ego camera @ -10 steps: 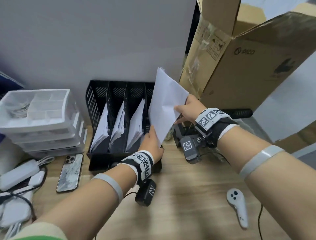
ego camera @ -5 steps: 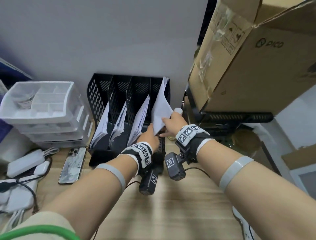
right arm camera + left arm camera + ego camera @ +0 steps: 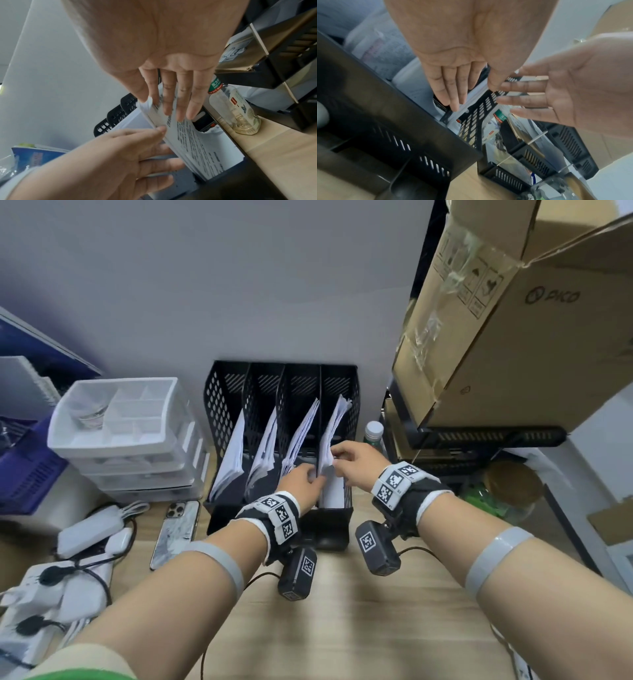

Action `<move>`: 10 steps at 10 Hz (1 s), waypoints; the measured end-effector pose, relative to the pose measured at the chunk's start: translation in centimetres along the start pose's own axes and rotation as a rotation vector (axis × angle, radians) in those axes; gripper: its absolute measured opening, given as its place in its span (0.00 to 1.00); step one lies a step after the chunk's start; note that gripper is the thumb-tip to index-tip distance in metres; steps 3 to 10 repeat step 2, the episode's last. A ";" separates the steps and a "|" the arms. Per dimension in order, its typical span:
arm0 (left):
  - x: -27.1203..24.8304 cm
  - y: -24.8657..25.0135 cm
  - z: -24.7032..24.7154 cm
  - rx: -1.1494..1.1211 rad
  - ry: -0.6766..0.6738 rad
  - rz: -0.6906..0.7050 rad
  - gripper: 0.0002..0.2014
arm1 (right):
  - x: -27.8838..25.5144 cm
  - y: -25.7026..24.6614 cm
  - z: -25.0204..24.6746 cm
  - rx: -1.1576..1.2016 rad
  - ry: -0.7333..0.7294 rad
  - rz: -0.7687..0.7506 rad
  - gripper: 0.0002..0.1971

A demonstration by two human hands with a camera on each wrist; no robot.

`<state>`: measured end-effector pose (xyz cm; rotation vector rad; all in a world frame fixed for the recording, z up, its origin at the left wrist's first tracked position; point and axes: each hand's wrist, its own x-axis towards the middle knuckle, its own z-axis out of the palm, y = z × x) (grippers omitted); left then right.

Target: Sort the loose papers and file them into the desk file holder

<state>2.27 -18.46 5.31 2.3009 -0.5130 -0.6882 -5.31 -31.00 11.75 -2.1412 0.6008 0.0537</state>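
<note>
Steadying the thin sheaf of white printed papers (image 3: 330,436) in the slot between them, the left hand (image 3: 301,482) and right hand (image 3: 356,463) both lie flat-fingered against its faces, neither curled round it. The sheaf leans in the rightmost slot of the black perforated plastic file holder (image 3: 219,405). It looks light, limp and slippery between sheets, so pinching the near edge low should handle best.

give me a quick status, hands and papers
Left hand and right hand both on the paper stack, fingers straight. Stack sits in the file holder's rightmost slot. Nothing blocking.
</note>
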 end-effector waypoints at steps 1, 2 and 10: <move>-0.6 -1.2 -2.3 -0.194 -0.020 0.056 0.19 | -0.9 -1.9 0.0 0.112 0.141 -0.017 0.11; -2.0 -2.2 -4.8 -0.431 -0.109 0.083 0.10 | -1.8 -5.9 0.0 0.318 0.229 -0.110 0.10; -2.0 -2.2 -4.8 -0.431 -0.109 0.083 0.10 | -1.8 -5.9 0.0 0.318 0.229 -0.110 0.10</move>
